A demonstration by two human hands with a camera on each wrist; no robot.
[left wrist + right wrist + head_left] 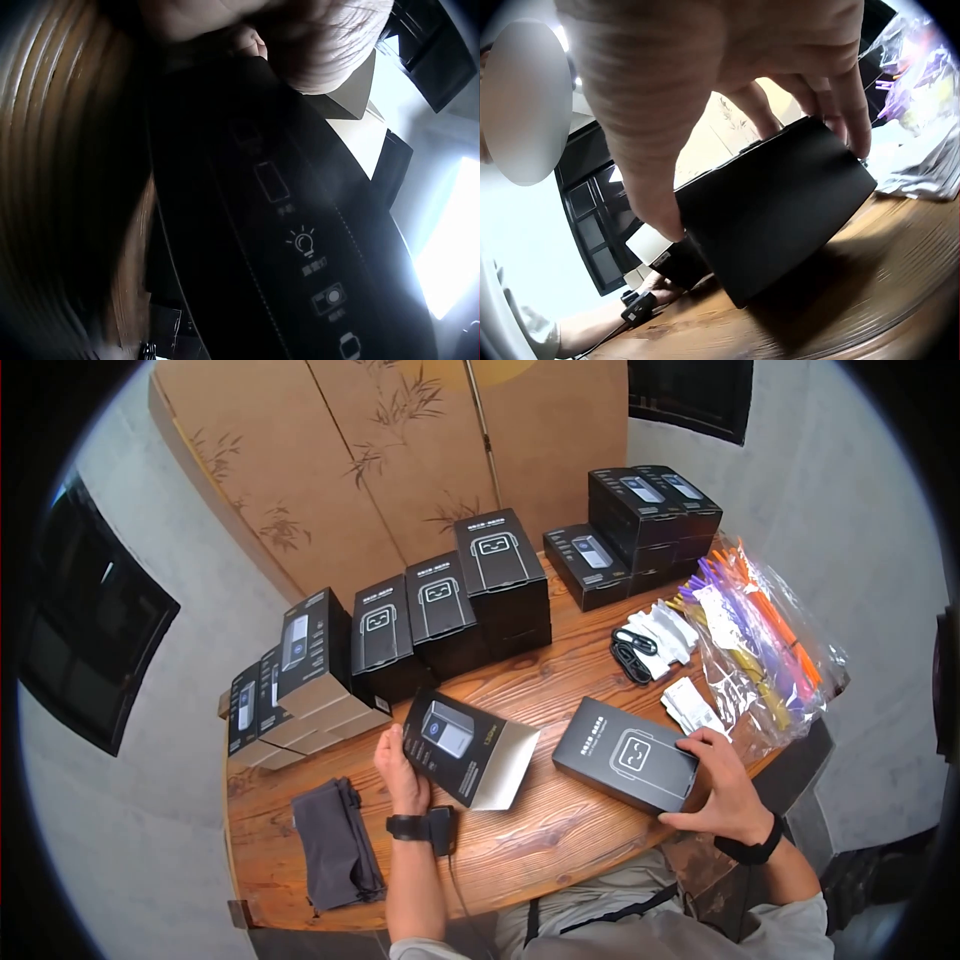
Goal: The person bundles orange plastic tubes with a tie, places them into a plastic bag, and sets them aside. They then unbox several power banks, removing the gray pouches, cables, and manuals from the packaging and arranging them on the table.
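My left hand (401,770) holds a black cardboard box sleeve (450,745) by its left side, tilted above the table. The white inside shows at the sleeve's open right end, and a device picture is printed on its face. In the left wrist view, small white icons run along the sleeve's dark side (300,217). With thumb and fingers on opposite long sides, my right hand (727,785) grips the right end of a black box (625,755) bearing a line-drawn smiling face. The right wrist view shows this box's plain end (780,210) between thumb and fingers.
Black boxes (437,600) stand in stacks along the back left, more boxes (650,510) at the back right. On the right lie a coiled black cable (632,655), white packets (690,705) and a clear bag of coloured strips (765,640). Folded grey cloth (335,845) lies front left.
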